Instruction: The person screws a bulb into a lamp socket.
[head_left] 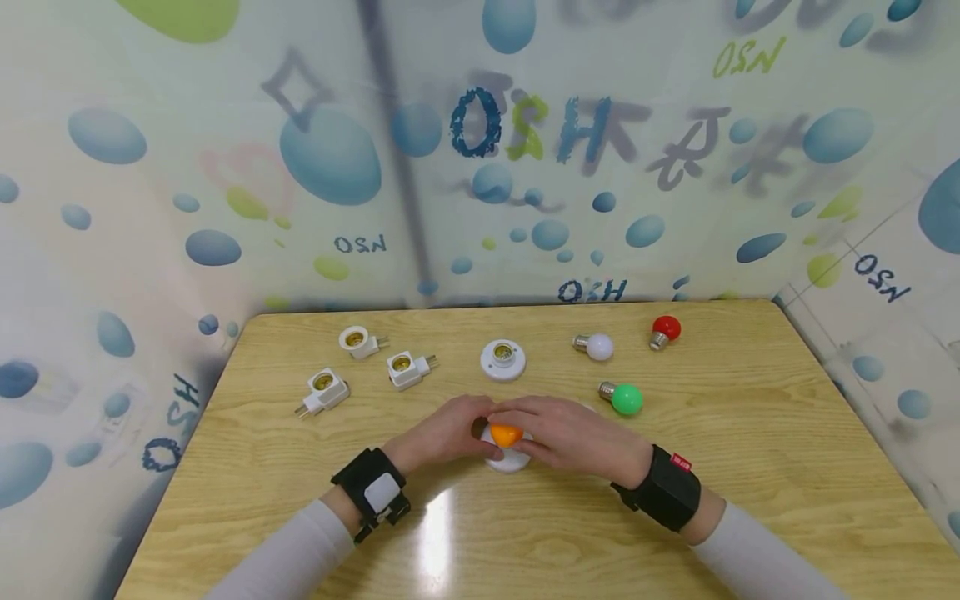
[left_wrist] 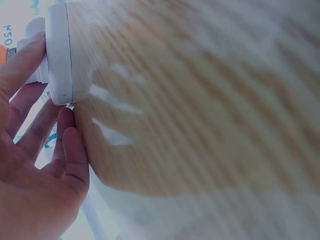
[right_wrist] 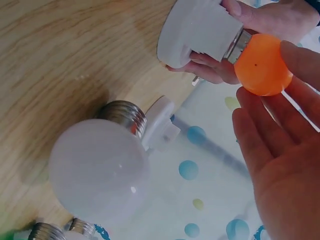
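Observation:
At the middle of the table, my left hand grips a round white lamp holder, its thumb and fingers around the socket in the left wrist view. From the other side my right hand pinches an orange light bulb between thumb and fingers. Part of the bulb's metal screw base shows above the socket; the lower part is hidden inside. A white bulb lies on the table close by the right wrist, mostly covered by that hand in the head view.
Behind the hands sits another round lamp holder. White plug-in sockets lie at the back left. To the right are a white bulb, a red bulb and a green bulb. A patterned curtain hangs behind the table.

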